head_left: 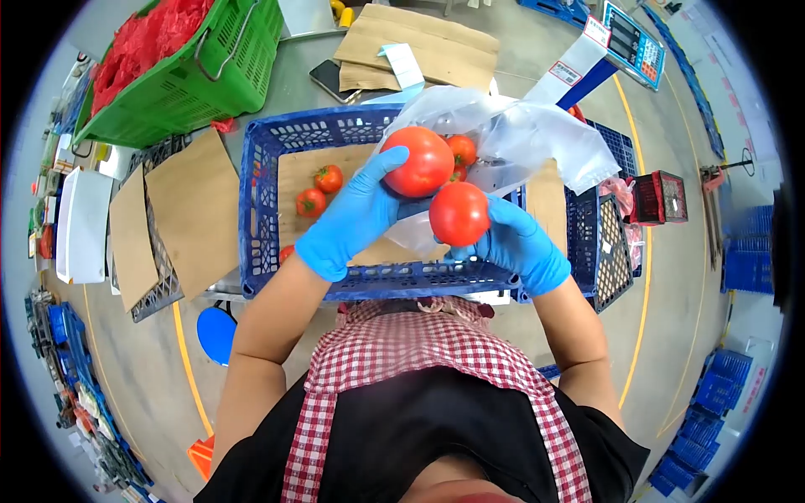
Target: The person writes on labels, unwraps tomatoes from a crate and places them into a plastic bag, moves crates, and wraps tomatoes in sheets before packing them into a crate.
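My left hand, in a blue glove, is closed around a large red tomato. Close beside it, my right hand, gloved in blue too, grips a second tomato. Both are held above a blue plastic crate lined with cardboard. Behind the held tomatoes, a clear plastic bag spreads over the crate's right side. Another tomato shows by the bag, partly covered; I cannot tell whether it lies inside. On the cardboard at the crate's left lie loose tomatoes.
A green crate of red plastic bags stands at the upper left. Cardboard sheets lean left of the blue crate. Beyond it are a phone, flat cardboard and, at the upper right, a weighing scale. More crates stand right.
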A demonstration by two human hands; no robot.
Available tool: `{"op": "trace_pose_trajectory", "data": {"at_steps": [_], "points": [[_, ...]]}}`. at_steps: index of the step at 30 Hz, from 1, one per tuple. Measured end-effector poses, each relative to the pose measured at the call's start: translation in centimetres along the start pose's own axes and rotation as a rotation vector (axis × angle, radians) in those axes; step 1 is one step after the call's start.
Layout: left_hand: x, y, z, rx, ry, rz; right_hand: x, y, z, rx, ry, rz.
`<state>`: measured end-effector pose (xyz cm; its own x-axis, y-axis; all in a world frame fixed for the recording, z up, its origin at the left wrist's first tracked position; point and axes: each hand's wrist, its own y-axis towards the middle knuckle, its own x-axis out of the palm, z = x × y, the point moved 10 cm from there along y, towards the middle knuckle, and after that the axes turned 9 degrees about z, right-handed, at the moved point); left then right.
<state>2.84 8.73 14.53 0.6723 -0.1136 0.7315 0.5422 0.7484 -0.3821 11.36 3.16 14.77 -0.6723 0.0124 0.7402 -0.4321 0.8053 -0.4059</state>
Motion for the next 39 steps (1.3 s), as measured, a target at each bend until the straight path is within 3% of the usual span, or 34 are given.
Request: {"op": "trace_pose_trajectory", "data": {"at_steps": [3,9,24,27,30,31,34,36,38,39], "points": [[-0.7,1.3,-0.9,-0.003,-0.062,0.032,-1.5,0.3,0.0,-0.043,0.035,0.177],[-1.4,1.2,-1.4,-0.027,-0.046,0.071,-2.0,0.8,0.8,-0.003,0.083,0.168],[-3.2,1.8,-2.4,-0.015,-0.089,0.166,-1.6,1.2,-0.2,-0.109,-0.254,0.300],[-2.4,2.3,-1.3,0.108,0.065,0.148,-0.8,0.8,-1.2,-0.175,-0.255,0.236],[-3.3,4.7,-0.4,0.225,0.497,0.208,-1.2,-0.3,-3.5,-0.245,-0.047,0.116],[-3.8,5.9,0.4,0.410,0.663,0.284,-1.7,-0.4,-4.7,-0.310,-0.021,0.105],[-1.8,8.6,1.0,0.787,1.341,0.232,-2.8,-0.8,-7.2,-0.478,-0.044,0.159],[-2.4,10.2,-0.2,0.972,1.376,0.257,-2.9,-1.1,-7.3,-0.535,-0.181,0.253],[-3.0,10.7,-1.3,0.883,1.262,0.172,-4.8,-0.5,-6.5,-0.517,-0.144,0.216],[-3.0,10.0,-1.9,0.796,1.346,0.104,-5.0,-0.2,-5.9,-0.463,-0.093,0.185]]}}
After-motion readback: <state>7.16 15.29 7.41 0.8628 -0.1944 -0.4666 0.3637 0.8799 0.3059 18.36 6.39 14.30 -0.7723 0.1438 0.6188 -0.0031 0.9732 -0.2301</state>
